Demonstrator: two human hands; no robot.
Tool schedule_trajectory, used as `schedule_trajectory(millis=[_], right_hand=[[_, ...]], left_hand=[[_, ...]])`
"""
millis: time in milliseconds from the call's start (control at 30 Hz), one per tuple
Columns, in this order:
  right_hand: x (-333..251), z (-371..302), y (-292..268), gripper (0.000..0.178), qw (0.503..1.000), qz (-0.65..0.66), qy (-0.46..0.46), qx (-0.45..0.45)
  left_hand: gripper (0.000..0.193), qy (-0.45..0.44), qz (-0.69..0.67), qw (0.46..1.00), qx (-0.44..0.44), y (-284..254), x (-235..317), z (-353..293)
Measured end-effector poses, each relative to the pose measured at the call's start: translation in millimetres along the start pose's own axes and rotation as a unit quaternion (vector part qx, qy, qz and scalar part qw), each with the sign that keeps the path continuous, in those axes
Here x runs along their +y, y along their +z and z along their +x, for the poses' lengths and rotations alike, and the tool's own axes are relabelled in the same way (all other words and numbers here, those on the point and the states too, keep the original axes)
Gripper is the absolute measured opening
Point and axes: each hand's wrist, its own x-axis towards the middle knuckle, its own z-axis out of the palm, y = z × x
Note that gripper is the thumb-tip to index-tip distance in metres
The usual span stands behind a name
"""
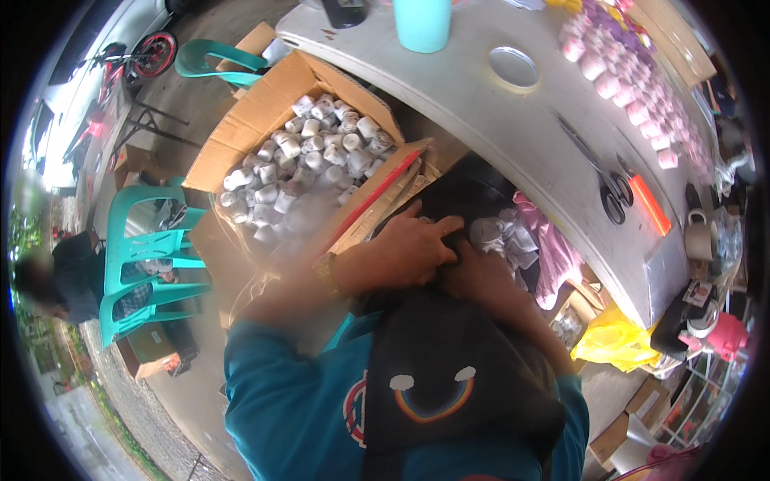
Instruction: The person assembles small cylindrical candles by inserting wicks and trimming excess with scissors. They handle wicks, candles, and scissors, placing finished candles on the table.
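My left hand (pixel 401 250) and my right hand (pixel 479 278) meet over a black surface (pixel 465 188) beside the table. The left fingers are bent and drawn together, and the right fingertips are closed in close to them. Anything pinched between them is too small or too hidden to make out. Just beyond my right hand lies bunched white cloth (pixel 509 236), with pink cloth (pixel 547 252) hanging beside it. To the left of my hands, an open cardboard box (pixel 233 132) holds many small white cylindrical pieces (pixel 309 156). A black apron (pixel 465 345) with a rainbow covers my front.
On the grey table (pixel 473 96) are black-handled scissors (pixel 613 192), an orange-handled tool (pixel 648 206), a tape roll (pixel 514 68), a turquoise cup (pixel 423 24) and rows of pink pieces (pixel 634 96). Green chairs (pixel 128 264) and a person (pixel 76 272) are at left; a yellow bag (pixel 613 338) hangs right.
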Motion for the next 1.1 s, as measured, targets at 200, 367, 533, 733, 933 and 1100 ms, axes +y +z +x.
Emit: schedule_trajectory(millis=[200,367,533,733,933,1100], right_hand=[[70,-50,-5,0.044,0.938,0.284,-0.161,0.113],[78,-63,18,0.048,0.923,0.347,0.014,0.168],[62,-40,24,0.048,0.926,0.359,0.025,0.119],[50,-22,6,0.045,0.927,0.364,0.035,0.086],[56,-19,2,0.043,0.935,0.338,0.047,0.101],[58,-19,13,0.043,0.931,0.345,0.049,0.104]], left_hand=[[0.029,-0.167,-0.195,0.926,0.278,-38,-55,-46],[0.044,-0.360,0.232,0.903,0.016,-1,-153,-53],[0.082,-0.164,0.322,0.932,0.000,68,-222,-68],[0.080,-0.276,0.400,0.866,0.117,58,-282,-87],[0.039,-0.347,0.344,0.838,0.241,72,-253,-71],[0.025,-0.318,0.273,0.902,0.106,94,-223,-83]])
